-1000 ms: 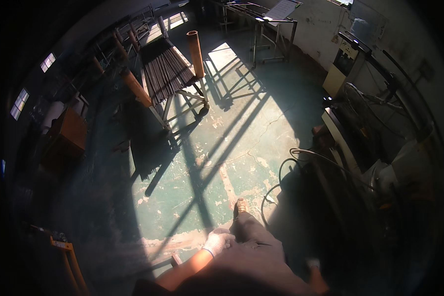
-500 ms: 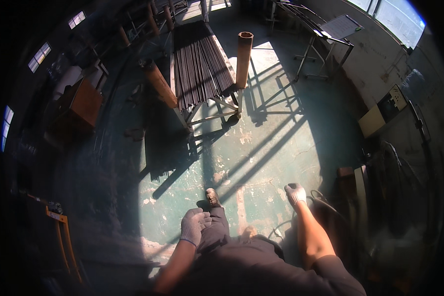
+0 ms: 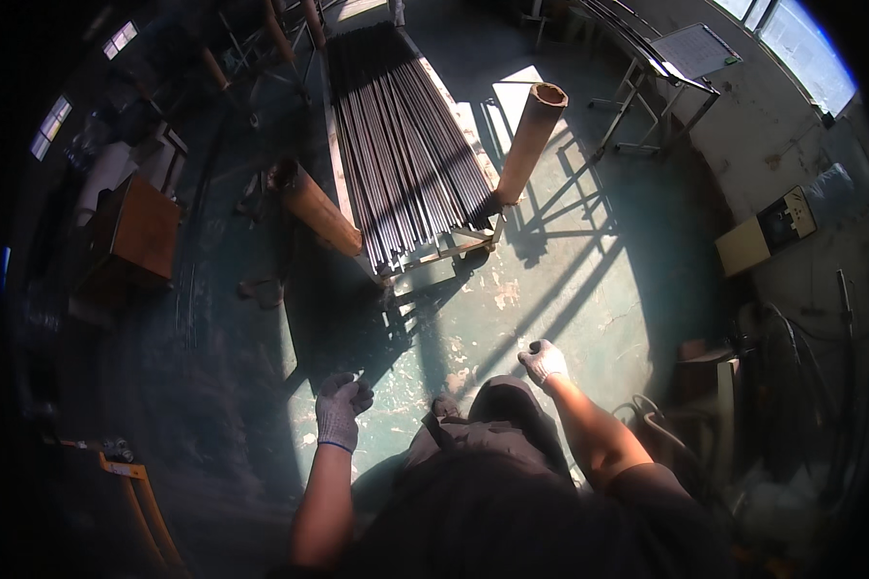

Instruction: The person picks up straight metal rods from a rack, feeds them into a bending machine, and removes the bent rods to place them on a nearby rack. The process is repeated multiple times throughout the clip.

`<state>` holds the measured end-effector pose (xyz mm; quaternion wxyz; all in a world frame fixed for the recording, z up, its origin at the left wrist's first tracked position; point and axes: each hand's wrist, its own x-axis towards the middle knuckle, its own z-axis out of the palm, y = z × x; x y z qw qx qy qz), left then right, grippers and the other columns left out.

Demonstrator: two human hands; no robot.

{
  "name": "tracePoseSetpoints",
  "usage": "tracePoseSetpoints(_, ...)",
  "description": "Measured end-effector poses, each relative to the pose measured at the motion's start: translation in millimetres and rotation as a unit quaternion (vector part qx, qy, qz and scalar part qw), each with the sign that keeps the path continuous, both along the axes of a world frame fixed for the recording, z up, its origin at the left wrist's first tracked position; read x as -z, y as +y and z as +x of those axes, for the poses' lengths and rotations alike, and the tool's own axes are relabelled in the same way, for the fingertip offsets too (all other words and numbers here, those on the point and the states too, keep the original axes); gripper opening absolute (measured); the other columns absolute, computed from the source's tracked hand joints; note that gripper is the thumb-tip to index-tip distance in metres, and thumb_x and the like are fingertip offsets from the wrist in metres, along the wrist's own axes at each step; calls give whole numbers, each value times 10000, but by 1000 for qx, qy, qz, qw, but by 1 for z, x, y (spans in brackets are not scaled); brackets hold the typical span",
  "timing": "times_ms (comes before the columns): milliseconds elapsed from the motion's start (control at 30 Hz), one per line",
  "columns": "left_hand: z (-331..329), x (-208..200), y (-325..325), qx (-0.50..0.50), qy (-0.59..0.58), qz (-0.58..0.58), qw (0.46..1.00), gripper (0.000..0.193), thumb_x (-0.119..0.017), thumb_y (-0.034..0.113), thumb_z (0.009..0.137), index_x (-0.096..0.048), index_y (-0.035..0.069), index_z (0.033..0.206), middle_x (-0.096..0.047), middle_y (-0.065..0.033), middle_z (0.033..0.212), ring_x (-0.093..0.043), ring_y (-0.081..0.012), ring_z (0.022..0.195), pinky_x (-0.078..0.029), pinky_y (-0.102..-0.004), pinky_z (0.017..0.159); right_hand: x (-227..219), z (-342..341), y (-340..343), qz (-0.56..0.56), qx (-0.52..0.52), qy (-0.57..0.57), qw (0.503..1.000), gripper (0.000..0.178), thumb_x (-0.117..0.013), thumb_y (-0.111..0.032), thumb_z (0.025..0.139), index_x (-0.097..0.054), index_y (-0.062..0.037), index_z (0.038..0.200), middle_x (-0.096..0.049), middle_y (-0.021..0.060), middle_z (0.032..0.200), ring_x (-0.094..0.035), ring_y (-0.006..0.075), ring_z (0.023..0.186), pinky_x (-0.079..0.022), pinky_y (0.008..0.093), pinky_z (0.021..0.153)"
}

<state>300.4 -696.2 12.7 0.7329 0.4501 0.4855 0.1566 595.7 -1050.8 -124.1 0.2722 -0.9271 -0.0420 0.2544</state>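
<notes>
The one view comes from the person's head, through the left of two side-by-side fisheye cameras, facing forward and steeply down at the floor [image 3: 497, 318]. The left hand [image 3: 340, 413] at seven o'clock and right hand [image 3: 545, 363] at four are near; the dark rods [image 3: 406, 145] toward twelve lie farther off.

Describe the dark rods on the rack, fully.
The rods are long, thin, metal-looking, laid lengthwise side by side on the pale rack between two rusty-brown tubes at its near end. Their near ends are uneven and partly sunlit; the far part is shaded. Neither the left hand nor the right hand touches them.
</notes>
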Motion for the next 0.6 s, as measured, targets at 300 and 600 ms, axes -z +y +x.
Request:
tracePoseSetpoints(300,44,59,41,-51,102,-35,993,245,-633,23,1033,-672,-12,1272,-738,-142,952,-744,-268,851,-621,-381,771,26,148,281,-17,-80,-20,996,1003,-890,-508,858,-513,58,1596,-698,327,1463,-680,445,1383,-545,468,1170)
tracePoseSetpoints(600,124,-8,95,196,242,165,936,140,-672,33,1060,-758,-43,1141,-784,-137,1096,-755,-236,1002,-629,-368,902,85,296,494,-105,-44,-27,993,1424,-938,-768,708,-362,99,1681,-493,270,1700,-447,414,1602,-380,492,1325)
